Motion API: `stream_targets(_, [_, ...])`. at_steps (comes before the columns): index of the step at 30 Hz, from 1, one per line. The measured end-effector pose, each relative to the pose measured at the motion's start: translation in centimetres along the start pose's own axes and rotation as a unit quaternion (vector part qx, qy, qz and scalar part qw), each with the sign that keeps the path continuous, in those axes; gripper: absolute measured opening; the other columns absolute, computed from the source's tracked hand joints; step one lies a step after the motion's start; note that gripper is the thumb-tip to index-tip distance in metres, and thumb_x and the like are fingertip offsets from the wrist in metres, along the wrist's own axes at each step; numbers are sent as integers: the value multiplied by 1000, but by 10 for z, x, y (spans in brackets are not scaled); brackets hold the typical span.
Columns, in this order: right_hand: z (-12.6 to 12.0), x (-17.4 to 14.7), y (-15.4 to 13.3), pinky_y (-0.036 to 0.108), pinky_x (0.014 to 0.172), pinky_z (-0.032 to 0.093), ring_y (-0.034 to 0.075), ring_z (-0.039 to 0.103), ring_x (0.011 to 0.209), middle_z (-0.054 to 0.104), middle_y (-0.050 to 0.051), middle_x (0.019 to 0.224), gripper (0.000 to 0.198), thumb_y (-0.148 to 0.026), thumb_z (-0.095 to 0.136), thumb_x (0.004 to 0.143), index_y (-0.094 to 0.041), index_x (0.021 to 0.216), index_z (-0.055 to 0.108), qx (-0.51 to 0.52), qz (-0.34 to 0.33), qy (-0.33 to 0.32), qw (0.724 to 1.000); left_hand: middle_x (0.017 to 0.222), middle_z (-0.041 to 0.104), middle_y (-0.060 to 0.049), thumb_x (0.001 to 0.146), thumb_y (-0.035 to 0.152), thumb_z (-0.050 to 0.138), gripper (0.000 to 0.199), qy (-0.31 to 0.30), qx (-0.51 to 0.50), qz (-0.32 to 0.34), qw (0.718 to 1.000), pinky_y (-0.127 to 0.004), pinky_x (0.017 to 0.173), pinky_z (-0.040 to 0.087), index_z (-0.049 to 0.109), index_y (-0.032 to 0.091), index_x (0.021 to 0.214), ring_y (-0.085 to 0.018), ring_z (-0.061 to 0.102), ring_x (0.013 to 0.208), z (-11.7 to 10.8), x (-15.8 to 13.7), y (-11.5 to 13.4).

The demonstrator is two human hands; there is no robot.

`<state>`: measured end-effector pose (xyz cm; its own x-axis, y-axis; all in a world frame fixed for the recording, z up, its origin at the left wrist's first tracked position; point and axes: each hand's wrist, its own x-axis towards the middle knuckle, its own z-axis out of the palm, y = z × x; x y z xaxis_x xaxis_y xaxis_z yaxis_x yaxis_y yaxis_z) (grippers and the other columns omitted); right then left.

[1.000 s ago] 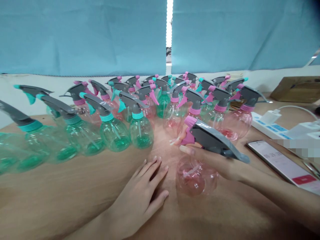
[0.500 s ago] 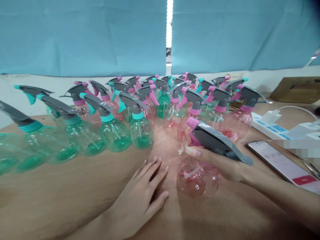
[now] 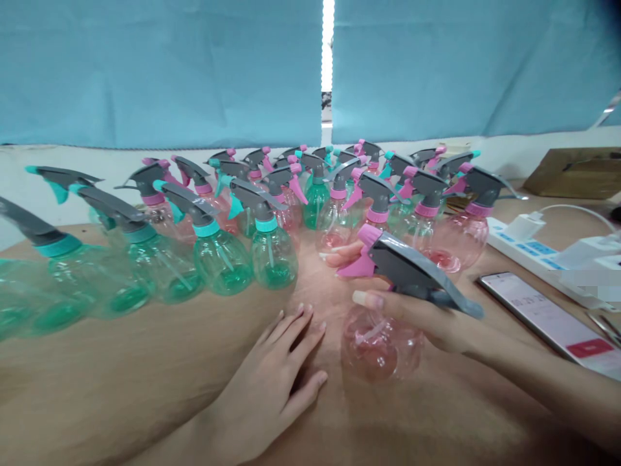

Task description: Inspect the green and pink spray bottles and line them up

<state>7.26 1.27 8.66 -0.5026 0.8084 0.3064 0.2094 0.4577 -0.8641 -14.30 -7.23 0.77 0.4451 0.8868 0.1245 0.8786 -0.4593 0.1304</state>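
Observation:
My right hand point(image 3: 422, 320) is wrapped round the neck of a pink spray bottle point(image 3: 383, 353) with a grey and pink spray head. Its thumb lies along the near side of the neck, and some fingers reach out past the pink trigger on the far side. The bottle stands upright at the front, and a thin tube shows through its clear body. My left hand point(image 3: 276, 372) rests palm down on the wooden table point(image 3: 160, 382), fingers spread, left of that bottle and holding nothing. Beyond it stands a green spray bottle point(image 3: 275, 262).
Several green spray bottles point(image 3: 223, 262) line the left side, with pink spray bottles point(image 3: 468, 239) and more green ones behind. At right lie a phone point(image 3: 528, 317) showing a timer, a white power strip point(image 3: 514, 243) with plugs, and a cardboard box point(image 3: 572, 173). Blue curtains point(image 3: 169, 71) hang behind.
The fingers of my right hand have straightened away from the spray head, and the pink trigger has swung outward. The bottle has shifted very slightly left. My left hand has stayed still.

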Motion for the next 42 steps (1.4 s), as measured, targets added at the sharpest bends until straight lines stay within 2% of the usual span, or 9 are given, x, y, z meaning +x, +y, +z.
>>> stream_targets(3, [1, 0, 2, 26, 49, 45, 7, 33, 41, 29, -8, 51, 33, -29, 69, 74, -23, 56, 43, 27, -15, 12, 999, 150, 34, -8, 96, 41, 44, 52, -7, 9, 2, 1000, -47, 108, 32, 38, 19, 143, -26, 32, 136, 0, 1, 0])
stream_targets(5, [2, 0, 3, 26, 53, 47, 9, 41, 44, 30, -8, 51, 30, -26, 68, 75, -23, 57, 45, 49, -15, 3, 999, 150, 34, -9, 97, 41, 44, 52, -9, 12, 4, 1000, -47, 109, 32, 38, 19, 143, -26, 32, 137, 0, 1, 0])
stream_targets(10, [2, 1, 2, 30, 65, 51, 16, 60, 69, 56, -3, 68, 7, -30, 64, 80, -24, 76, 61, 54, -20, -22, 998, 151, 32, -9, 97, 41, 44, 52, -7, 7, 5, 1000, -47, 109, 31, 37, 19, 143, -27, 31, 137, 0, 0, 0])
stream_targets(13, [2, 2, 1, 30, 60, 51, 16, 60, 68, 60, -2, 73, 19, -35, 62, 81, -27, 97, 65, 31, -17, -19, 999, 150, 33, -9, 97, 40, 44, 52, -5, 1, 4, 1000, -48, 109, 32, 38, 19, 143, -27, 31, 137, -1, 0, 0])
stream_targets(16, [1, 2, 0, 27, 55, 48, 15, 59, 62, 57, -3, 68, 24, -37, 61, 81, -27, 103, 64, 12, -10, -16, 1000, 150, 33, -9, 97, 41, 44, 52, -2, -4, 3, 1000, -48, 108, 32, 38, 18, 143, -28, 32, 136, -1, 0, 0])
stream_targets(24, [1, 1, -2, 26, 49, 46, 13, 55, 54, 58, -3, 64, 8, -34, 62, 81, -27, 84, 65, 29, 13, -40, 999, 151, 32, -8, 96, 40, 45, 52, -4, 1, 1, 1000, -47, 109, 32, 37, 19, 143, -27, 31, 137, -1, 0, 0])
stream_targets(30, [0, 2, -1, 25, 50, 45, 13, 55, 58, 57, -3, 64, 11, -35, 60, 83, -25, 86, 65, 15, 15, -54, 998, 151, 30, -9, 97, 41, 43, 51, -10, 16, 7, 1000, -47, 108, 32, 37, 18, 143, -26, 30, 138, -1, 1, -1])
stream_targets(36, [-2, -3, 4, 26, 50, 44, 14, 56, 55, 59, -3, 62, 14, -41, 63, 81, -27, 81, 65, -85, 17, 22, 996, 151, 32, -9, 97, 42, 44, 52, -18, 12, 1, 1000, -47, 109, 31, 38, 19, 143, -27, 30, 137, -1, 1, 0])
stream_targets(42, [-3, -1, 1, 26, 52, 47, 14, 54, 59, 57, -2, 66, 17, -38, 61, 82, -25, 72, 57, -96, -12, 30, 995, 150, 33, -8, 97, 42, 44, 51, -12, 5, -1, 1000, -46, 109, 31, 38, 20, 143, -26, 32, 137, -1, 0, -1])
